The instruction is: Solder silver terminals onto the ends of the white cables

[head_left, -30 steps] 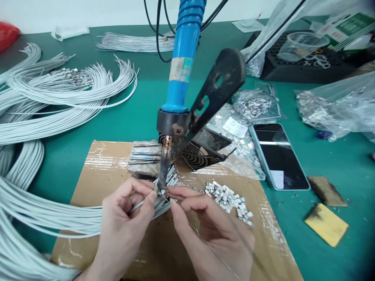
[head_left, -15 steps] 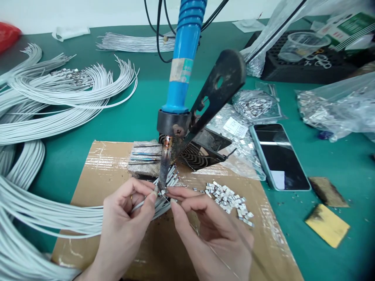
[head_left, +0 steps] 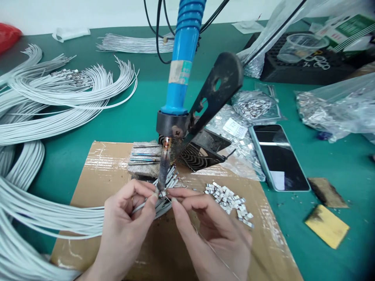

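A blue-handled soldering iron (head_left: 182, 58) is clamped in a black metal stand (head_left: 215, 91), its dark tip pointing down between my hands. My left hand (head_left: 129, 220) pinches the end of a white wire right beside the tip. In my right hand (head_left: 209, 226) thumb and fingers close on a thin strand of solder wire (head_left: 218, 255), its end at the tip. A small silvery metal piece (head_left: 163, 193) sits at the tip; which fingers touch it I cannot tell. Beneath and behind lie more white wire ends (head_left: 171, 177).
White wire bundles (head_left: 58, 212) spread over the left. Small metal terminals (head_left: 227, 197) lie on the cardboard (head_left: 96, 171), right of my hands. Farther right are a phone (head_left: 283, 156), a yellow sponge (head_left: 327, 225) and plastic bags of parts (head_left: 253, 104). Metal rods rest on a grey block (head_left: 143, 168).
Both hands stay almost in place at the iron's tip. The view has shifted very slightly; nothing has visibly been let go or taken up.
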Demonstrator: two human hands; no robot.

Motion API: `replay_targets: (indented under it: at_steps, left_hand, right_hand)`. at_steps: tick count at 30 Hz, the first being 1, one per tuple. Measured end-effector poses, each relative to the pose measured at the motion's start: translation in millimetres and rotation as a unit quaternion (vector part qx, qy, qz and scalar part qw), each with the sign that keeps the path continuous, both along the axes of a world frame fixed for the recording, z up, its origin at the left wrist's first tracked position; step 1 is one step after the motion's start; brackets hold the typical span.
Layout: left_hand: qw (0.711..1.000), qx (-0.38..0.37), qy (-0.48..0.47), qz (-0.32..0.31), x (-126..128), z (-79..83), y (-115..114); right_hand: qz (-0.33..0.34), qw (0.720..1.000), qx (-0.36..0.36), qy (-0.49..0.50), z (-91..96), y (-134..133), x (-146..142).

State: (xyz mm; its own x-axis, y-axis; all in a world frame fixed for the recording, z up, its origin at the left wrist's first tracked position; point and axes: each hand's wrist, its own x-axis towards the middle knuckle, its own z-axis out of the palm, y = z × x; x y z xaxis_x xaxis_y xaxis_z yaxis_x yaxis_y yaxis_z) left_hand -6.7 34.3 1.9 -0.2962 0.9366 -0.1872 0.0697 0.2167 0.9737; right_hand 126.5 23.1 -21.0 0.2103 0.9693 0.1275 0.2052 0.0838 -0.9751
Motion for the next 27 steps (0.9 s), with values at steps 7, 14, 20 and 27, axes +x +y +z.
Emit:
replay_targets:
  at_steps: [7,14,20,27]
  left_hand:
    - [0.999,-0.040,-0.022,-0.022,0.5,-4.2,-1.2]
    - [0.999,-0.045,-0.009,-0.025,1.3,-6.8,-4.2]
    - [0.998,-0.055,-0.025,-0.027,0.1,-6.7,-5.5]
    - [0.999,-0.022,-0.041,-0.007,-3.9,-13.7,-11.4]
  right_hand:
    - [0.083,0.964,0.142,-0.207,-11.3,6.7,14.4]
    - [0.163,0.903,0.236,-0.319,-4.8,11.6,26.5]
    - [0.150,0.915,0.231,-0.294,-6.3,11.8,26.8]
    - [0.077,0.985,0.043,-0.147,-4.8,-1.1,24.3]
